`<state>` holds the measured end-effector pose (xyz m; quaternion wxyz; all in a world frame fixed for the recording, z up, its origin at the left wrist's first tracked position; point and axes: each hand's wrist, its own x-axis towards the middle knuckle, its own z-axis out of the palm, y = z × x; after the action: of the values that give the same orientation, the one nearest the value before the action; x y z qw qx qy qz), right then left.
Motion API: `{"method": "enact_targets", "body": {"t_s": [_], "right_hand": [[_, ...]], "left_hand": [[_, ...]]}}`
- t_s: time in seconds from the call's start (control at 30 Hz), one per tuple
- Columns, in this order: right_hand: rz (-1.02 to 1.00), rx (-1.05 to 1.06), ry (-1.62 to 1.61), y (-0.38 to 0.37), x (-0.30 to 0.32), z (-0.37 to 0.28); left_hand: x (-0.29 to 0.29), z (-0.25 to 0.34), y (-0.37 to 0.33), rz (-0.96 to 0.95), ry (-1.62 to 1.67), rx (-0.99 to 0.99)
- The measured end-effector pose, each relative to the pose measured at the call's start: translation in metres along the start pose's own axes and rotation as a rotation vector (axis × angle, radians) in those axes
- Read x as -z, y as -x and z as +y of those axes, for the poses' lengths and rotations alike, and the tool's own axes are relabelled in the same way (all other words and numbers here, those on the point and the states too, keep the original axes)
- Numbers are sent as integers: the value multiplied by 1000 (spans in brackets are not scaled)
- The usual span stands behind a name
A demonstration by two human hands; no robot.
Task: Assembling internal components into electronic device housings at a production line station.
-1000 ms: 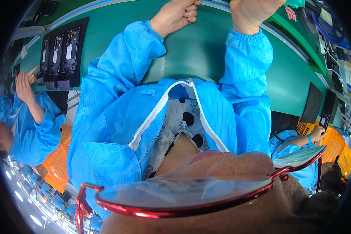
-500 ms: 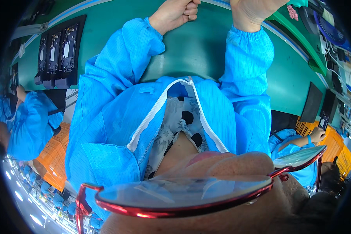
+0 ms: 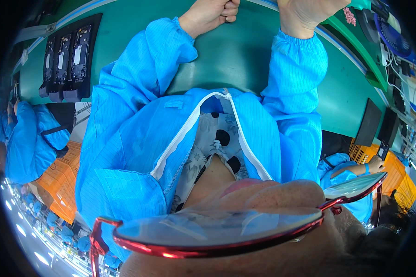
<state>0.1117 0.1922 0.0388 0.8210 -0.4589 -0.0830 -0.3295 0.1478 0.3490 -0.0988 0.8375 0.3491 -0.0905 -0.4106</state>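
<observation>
My left hand [image 3: 211, 17] is above the green work mat [image 3: 208, 60], its fingers curled into a closed grip. The thumb side runs off the upper edge, so whatever it may hold is hidden. To the right, my right hand [image 3: 307, 15] shows the wrist and lower palm; its fingers lie mostly beyond the picture. Both wrists come out of elastic blue sleeves. A black tray [image 3: 96, 34] on the left side of the mat carries several dark phone-like housings [image 3: 81, 57], each with a pale patch. No object shows between my hands.
At the right stand a green rail [image 3: 356, 48], a blue fan [image 3: 390, 34], white cables [image 3: 390, 69] and a dark flat panel [image 3: 369, 122]. Orange crates [image 3: 60, 184] stand lower left. Blue-clad co-workers sit on both sides; the right one's hand [image 3: 376, 164] holds a small dark device.
My right hand has shifted slightly to the right; my left hand has barely moved, still curled. The left co-worker's arms have changed position a little. The tray stays put.
</observation>
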Motion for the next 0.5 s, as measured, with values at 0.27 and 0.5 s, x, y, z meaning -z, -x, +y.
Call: {"method": "enact_targets", "body": {"t_s": [0.27, 0.5], "right_hand": [[-25, 7, -10, 8, -6, -10], [-16, -126, -134, -1, 5, 0]], "left_hand": [[-2, -6, -7, 15, -21, -35], [-20, 10, 19, 129, -168, -81]]}}
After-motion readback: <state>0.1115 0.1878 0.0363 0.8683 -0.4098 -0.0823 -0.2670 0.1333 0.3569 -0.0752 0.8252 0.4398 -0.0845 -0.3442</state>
